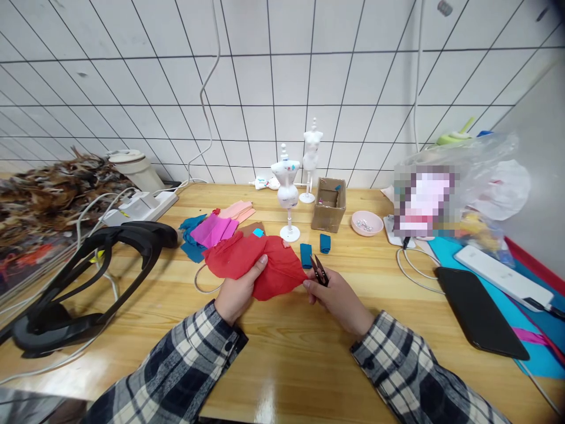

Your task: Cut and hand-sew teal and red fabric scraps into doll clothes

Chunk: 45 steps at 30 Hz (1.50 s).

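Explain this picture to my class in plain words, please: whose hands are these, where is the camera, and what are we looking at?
There is no robot here. One person in checked sleeves works with bare hands, and this single picture comes from a camera worn on their head, looking forward and down.

The left hand holds a red cloth over the wooden table. The right hand pinches the cloth's corner and also holds small dark scissors.

Beyond the hands stand two small white dress forms, beside a cardboard box and a pink bowl of beads. Folded teal pieces lie near the scissors, and a magenta cloth lies to the left.
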Tool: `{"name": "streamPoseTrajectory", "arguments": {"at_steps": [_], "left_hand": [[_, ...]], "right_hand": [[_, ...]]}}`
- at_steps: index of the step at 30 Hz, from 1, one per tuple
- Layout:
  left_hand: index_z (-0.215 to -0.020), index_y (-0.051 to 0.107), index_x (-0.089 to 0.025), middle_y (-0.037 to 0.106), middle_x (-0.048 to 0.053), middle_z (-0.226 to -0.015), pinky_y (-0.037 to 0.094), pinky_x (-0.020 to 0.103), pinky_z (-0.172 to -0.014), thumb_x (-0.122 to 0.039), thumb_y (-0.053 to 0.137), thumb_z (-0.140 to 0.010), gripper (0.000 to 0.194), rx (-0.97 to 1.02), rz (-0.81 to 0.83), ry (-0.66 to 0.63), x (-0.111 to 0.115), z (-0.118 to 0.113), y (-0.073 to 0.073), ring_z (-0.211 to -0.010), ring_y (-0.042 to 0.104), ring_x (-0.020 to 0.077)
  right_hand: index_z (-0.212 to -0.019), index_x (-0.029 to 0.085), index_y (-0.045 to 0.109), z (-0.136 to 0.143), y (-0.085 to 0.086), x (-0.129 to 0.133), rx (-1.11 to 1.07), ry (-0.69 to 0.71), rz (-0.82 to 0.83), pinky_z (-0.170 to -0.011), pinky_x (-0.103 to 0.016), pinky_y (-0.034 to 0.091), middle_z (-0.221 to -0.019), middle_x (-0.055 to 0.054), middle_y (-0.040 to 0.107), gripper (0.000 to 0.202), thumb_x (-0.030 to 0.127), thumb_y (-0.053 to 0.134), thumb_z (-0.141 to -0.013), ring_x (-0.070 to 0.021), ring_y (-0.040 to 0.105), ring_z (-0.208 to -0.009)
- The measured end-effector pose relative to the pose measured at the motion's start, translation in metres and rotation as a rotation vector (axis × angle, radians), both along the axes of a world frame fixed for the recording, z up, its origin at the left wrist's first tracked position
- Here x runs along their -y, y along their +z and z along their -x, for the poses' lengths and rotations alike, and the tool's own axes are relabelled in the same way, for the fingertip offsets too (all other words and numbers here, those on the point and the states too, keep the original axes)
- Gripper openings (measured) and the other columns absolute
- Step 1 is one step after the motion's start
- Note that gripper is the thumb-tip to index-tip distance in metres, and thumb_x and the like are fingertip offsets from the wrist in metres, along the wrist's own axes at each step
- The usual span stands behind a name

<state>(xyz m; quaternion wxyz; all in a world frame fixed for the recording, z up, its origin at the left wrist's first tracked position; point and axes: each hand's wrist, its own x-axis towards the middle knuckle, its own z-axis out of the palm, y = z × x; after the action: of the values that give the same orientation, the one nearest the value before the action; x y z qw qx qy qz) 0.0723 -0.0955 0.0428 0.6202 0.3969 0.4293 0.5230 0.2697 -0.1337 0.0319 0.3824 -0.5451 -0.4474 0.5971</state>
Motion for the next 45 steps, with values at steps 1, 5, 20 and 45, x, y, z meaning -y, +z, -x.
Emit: {"name": "streamPoseTrajectory", "arguments": {"at_steps": [1, 5, 20, 45], "left_hand": [[-0.128, 0.057, -0.021, 0.066, 0.007, -0.124, 0.039, 0.042, -0.11, -0.038, 0.075, -0.074, 0.06, -0.001, -0.021, 0.035, 0.0, 0.0, 0.0, -0.127, 0.051, 0.0264], [-0.13, 0.056, -0.021, 0.065, 0.007, -0.126, 0.036, 0.042, -0.112, -0.038, 0.075, -0.074, 0.061, -0.056, -0.055, 0.052, 0.001, 0.001, -0.003, -0.13, 0.048, 0.0273], [-0.121, 0.063, -0.023, 0.059, 0.006, -0.135, 0.032, 0.042, -0.114, -0.031, 0.074, -0.077, 0.046, -0.199, -0.022, -0.356, 0.013, 0.002, -0.001, -0.129, 0.049, 0.0283], [-0.066, 0.067, -0.01, 0.067, 0.003, -0.062, 0.051, 0.019, -0.056, -0.023, 0.084, -0.064, 0.021, 0.309, 0.346, -0.279, 0.005, 0.007, 0.007, -0.057, 0.061, 0.0093]], "right_hand": [[-0.088, 0.018, 0.057, 0.0, 0.0, 0.0, -0.023, 0.002, 0.021, -0.043, -0.022, 0.026, -0.054, 0.005, 0.054, 0.028, 0.041, 0.067, -0.075, -0.01, 0.043, -0.045], [-0.104, 0.018, 0.061, -0.001, 0.002, 0.002, -0.13, -0.008, 0.025, -0.04, -0.022, 0.02, -0.053, 0.008, 0.042, 0.041, 0.05, 0.063, -0.078, -0.0086, 0.033, -0.043], [-0.075, 0.02, 0.049, 0.002, 0.006, 0.002, 0.062, -0.068, -0.322, -0.063, -0.025, 0.038, -0.068, 0.003, 0.048, 0.028, 0.045, 0.056, -0.086, -0.0134, 0.043, -0.065], [-0.09, 0.019, 0.054, 0.005, -0.001, 0.007, -0.374, -0.016, -0.108, -0.06, -0.026, 0.046, -0.068, 0.002, 0.052, 0.043, 0.062, 0.053, -0.085, -0.0107, 0.049, -0.058]]}}
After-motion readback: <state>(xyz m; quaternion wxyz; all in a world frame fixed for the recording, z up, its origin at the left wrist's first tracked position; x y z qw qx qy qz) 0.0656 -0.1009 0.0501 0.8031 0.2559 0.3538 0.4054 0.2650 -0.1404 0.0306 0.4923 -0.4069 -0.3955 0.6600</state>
